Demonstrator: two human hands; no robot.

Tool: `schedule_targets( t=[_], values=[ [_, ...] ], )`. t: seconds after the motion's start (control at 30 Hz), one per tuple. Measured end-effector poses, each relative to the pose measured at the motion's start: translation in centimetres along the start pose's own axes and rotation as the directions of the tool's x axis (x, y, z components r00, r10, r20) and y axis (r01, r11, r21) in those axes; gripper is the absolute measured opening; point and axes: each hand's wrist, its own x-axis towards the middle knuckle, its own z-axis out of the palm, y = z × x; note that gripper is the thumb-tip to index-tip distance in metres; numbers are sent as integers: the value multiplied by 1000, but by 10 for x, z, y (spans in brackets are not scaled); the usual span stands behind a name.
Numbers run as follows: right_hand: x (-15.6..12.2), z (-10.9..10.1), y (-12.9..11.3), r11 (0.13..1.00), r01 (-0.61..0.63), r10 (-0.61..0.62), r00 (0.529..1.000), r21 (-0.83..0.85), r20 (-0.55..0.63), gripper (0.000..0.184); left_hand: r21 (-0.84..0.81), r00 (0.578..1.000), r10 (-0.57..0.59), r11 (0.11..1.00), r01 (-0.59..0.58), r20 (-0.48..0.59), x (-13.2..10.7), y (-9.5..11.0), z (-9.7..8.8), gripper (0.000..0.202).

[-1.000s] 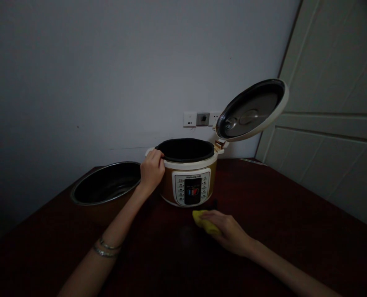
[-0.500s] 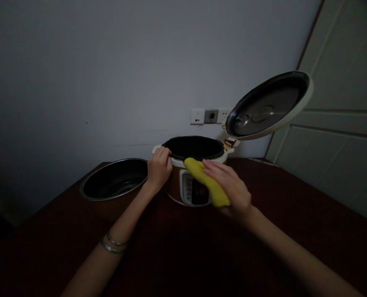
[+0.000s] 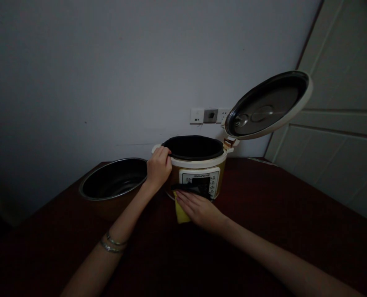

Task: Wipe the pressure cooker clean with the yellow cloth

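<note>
A gold and white electric pressure cooker (image 3: 220, 171) stands on a dark red table (image 3: 279, 214) with its hinged lid (image 3: 268, 105) swung up to the right. My left hand (image 3: 159, 168) is closed on the cooker's left rim handle. My right hand (image 3: 198, 209) lies fingers out on a yellow cloth (image 3: 180, 212), pressing it against the lower front of the cooker below the control panel (image 3: 200, 181). A dark strip runs across the panel just above my fingers. Bangles circle my left wrist.
A steel inner pot (image 3: 113, 183) sits on the table just left of the cooker. Wall sockets (image 3: 209, 116) are behind the cooker. A white panelled door (image 3: 341, 123) fills the right side.
My right hand lifted the yellow cloth from the table to the cooker's rim, then brought it down to the base of the front. My left hand kept its hold on the rim.
</note>
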Motion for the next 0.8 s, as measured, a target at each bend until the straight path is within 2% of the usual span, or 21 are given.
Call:
schedule_targets(
  t=[0.23,0.33,0.43,0.5,0.57,0.6,0.63,0.67,0.7,0.73,0.77,0.8],
  values=[
    [-34,16,-26,983,-82,59,989,165,137,38,4,1000,-3,1000,3,9,0,-1,-1,18],
    [-44,8,-24,954,-72,21,984,291,175,39,-8,1000,-1,1000,1,8,0,0,-1,17],
    [-57,-9,-15,903,-87,5,981,422,192,43,-18,1000,0,1000,0,5,0,0,-1,18],
    [-68,-23,-6,869,-167,123,985,466,123,49,-21,1000,1,1000,-1,4,1,0,-1,18],
    [-80,-36,7,846,-262,314,949,465,-36,51,-18,1000,8,1000,-8,-1,1,-1,-1,19],
    [-84,-41,16,830,-325,422,898,454,-129,49,-15,1000,12,1000,-12,-5,1,-1,-1,19],
    [-88,-46,26,799,-404,533,818,445,-216,45,-11,1000,17,1000,-17,-9,1,-1,0,19],
    [-91,-51,38,749,-494,640,712,441,-289,40,-7,1000,20,1000,-20,-12,1,-1,0,19],
    [-93,-54,50,674,-589,737,582,446,-344,36,-1,1000,21,1000,-21,-14,1,-1,0,19],
    [-93,-57,64,588,-669,807,446,454,-387,34,3,1000,21,1000,-21,-15,1,-1,1,18],
    [-93,-58,77,512,-726,845,329,460,-422,35,7,1000,19,1000,-19,-17,0,-1,1,18],
    [-90,-59,90,454,-760,863,244,466,-442,37,9,1000,18,1000,-18,-16,0,-1,1,18]
  ],
)
